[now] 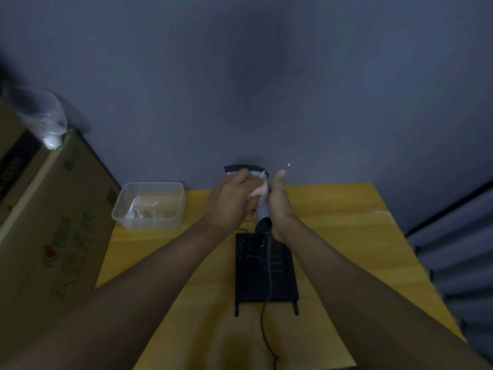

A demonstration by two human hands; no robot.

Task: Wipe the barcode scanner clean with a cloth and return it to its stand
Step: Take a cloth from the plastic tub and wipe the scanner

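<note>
The grey barcode scanner is held upright above the yellow table, its dark head at the top near the wall. My right hand grips the handle from the right side. My left hand presses a pale pink cloth against the scanner's head and covers most of it. A black cable runs from the handle down toward me. The black stand lies flat on the table just below the scanner.
A clear plastic tub with crumpled wrapping inside sits at the table's back left. A large cardboard box stands to the left with a plastic bag on top. A dark wall rises behind the table.
</note>
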